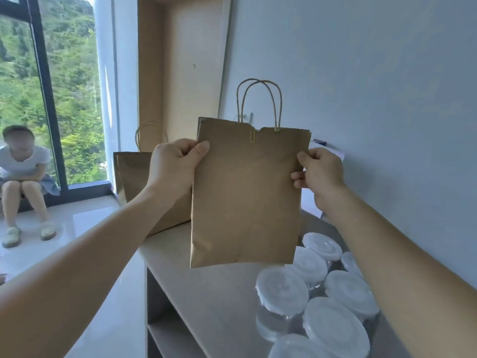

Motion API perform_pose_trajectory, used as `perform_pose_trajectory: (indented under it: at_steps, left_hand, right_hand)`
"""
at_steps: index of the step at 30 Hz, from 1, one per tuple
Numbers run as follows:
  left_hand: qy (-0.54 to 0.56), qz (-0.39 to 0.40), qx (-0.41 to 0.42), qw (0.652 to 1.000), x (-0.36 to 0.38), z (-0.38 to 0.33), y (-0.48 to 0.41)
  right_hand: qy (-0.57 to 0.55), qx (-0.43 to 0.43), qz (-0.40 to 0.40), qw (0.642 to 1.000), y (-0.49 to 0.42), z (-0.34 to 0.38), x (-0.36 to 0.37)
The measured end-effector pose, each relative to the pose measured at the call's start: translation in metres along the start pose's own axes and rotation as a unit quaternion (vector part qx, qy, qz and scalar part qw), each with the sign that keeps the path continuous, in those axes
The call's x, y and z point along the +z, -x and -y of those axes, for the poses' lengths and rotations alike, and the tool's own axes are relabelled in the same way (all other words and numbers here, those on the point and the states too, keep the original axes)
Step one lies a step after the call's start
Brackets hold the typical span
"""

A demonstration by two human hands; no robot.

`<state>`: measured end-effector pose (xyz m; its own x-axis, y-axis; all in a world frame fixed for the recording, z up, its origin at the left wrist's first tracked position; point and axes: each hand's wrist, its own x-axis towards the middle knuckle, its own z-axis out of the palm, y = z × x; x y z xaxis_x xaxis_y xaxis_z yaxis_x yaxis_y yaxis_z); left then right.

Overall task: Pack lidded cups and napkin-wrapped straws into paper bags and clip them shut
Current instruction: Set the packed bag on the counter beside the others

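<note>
I hold a flat brown paper bag (247, 197) up in the air above the counter, its twisted handles pointing up. A yellow paper clip (252, 136) sits on its top edge. My left hand (175, 164) pinches the bag's left edge near the top. My right hand (318, 174) grips the right edge. Below the bag, at the lower right, several clear cups with white lids (317, 293) stand close together on the counter. No straws are visible.
A second brown paper bag (131, 177) stands on the pale counter (206, 293) behind my left hand, against a wooden panel. Open shelves lie under the counter. A wall runs along the right. A person sits by the window (23, 177) at far left.
</note>
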<state>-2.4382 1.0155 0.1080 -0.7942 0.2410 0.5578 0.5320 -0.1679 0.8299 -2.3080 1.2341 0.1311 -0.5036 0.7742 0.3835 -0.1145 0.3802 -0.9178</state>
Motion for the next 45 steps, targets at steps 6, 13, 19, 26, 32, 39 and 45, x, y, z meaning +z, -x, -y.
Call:
perform_pose_trajectory:
  at_steps: [6,13,19,26,32,39,45]
  left_hand:
    - [-0.056,0.037,0.004,0.998,0.012,0.072,-0.05]
    - [-0.092,0.091,0.015,0.991,0.016,0.161,-0.111]
    - [-0.114,0.158,-0.028,0.98,0.024,0.226,-0.139]
    - [-0.166,0.152,0.13,0.966,0.035,0.249,-0.153]
    - [-0.19,0.15,0.154,0.958,0.049,0.26,-0.165]
    - [-0.194,0.152,0.162,0.956,0.06,0.263,-0.162]
    - [-0.185,0.156,0.132,0.961,0.061,0.261,-0.166]
  right_hand:
    - [0.046,0.061,-0.01,0.997,-0.069,-0.047,0.053]
    - [0.101,0.094,-0.013,0.99,-0.144,-0.103,0.134]
    - [0.141,0.124,-0.01,0.982,-0.193,-0.154,0.188]
    - [0.15,0.084,0.018,0.985,-0.236,-0.172,0.217]
    - [0.133,0.08,-0.006,0.988,-0.25,-0.185,0.218]
    - [0.118,0.085,-0.03,0.989,-0.243,-0.194,0.213]
    - [0.166,0.105,-0.019,0.98,-0.221,-0.181,0.209]
